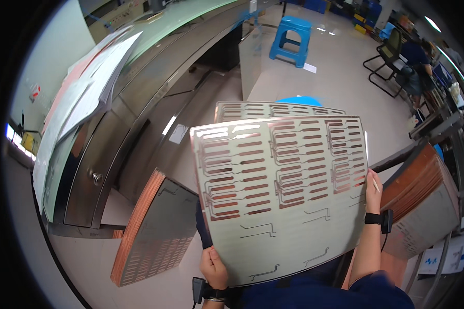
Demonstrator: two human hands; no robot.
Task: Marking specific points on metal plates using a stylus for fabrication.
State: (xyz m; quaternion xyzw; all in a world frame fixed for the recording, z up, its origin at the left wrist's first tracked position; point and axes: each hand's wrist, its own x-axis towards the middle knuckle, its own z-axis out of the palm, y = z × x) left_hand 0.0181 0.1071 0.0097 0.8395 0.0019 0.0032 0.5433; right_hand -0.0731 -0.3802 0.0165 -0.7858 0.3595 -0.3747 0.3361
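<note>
A large pale-green circuit board panel (pixel 288 242) with copper-coloured traces is held tilted in front of me. My left hand (pixel 213 268) grips its lower left corner, thumb on the front face. My right hand (pixel 374 191) is closed round its right edge. A thin pale stick (pixel 376 184) shows by the right fingers; its kind is unclear. Just behind the held panel, a similar panel (pixel 281 109) shows its upper edge. Beneath that, part of a blue surface (pixel 300 100) is visible, mostly hidden.
Left of me a thick stack of copper-edged panels (pixel 157 232) stands on edge; another stack (pixel 423 206) leans at the right. A metal-sided desk (pixel 103 149) carries loose papers (pixel 95 85). A blue stool (pixel 292 41) and an occupied-looking work area with a chair (pixel 389 56) lie beyond.
</note>
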